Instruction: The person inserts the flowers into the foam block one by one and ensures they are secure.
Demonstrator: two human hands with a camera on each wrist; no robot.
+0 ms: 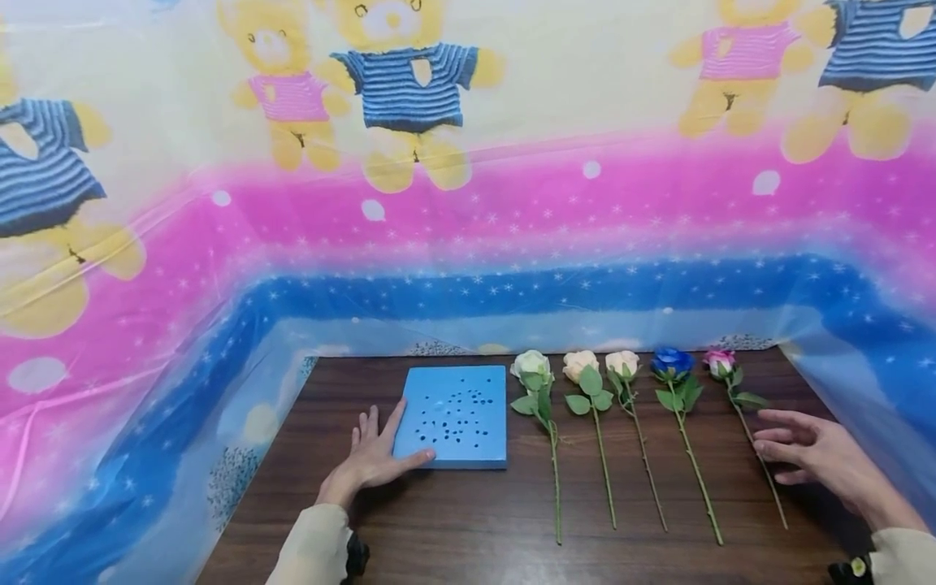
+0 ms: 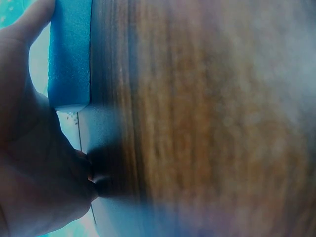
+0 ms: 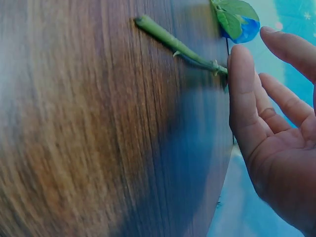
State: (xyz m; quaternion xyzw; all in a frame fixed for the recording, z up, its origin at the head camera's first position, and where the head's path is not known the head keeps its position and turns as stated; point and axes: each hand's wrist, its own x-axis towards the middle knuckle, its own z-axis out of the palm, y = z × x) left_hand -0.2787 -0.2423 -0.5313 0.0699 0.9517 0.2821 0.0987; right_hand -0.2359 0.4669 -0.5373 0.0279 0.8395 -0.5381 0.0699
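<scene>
A light-blue foam block (image 1: 457, 414), its top dotted with dark holes, lies flat on the table. My left hand (image 1: 376, 455) rests at its left side, fingers spread, thumb along the front edge; the left wrist view shows the thumb against the block's side (image 2: 70, 54). At the far right lies a pink-and-white rose (image 1: 720, 361) with a thin stem. Over that stem hovers my right hand (image 1: 826, 455), fingers loosely extended and holding nothing. In the right wrist view, this hand (image 3: 281, 128) appears beside a green stem (image 3: 170, 42), with a blue rose (image 3: 247, 32) beyond the fingertips.
Between block and right hand, a white-green rose (image 1: 532, 367), two cream roses, one nearer the block (image 1: 580, 366), and the blue rose (image 1: 671, 363) lie in a row, stems toward me. The dark wooden table (image 1: 468, 520) meets a bear-patterned cloth (image 1: 468, 313) at its back and sides.
</scene>
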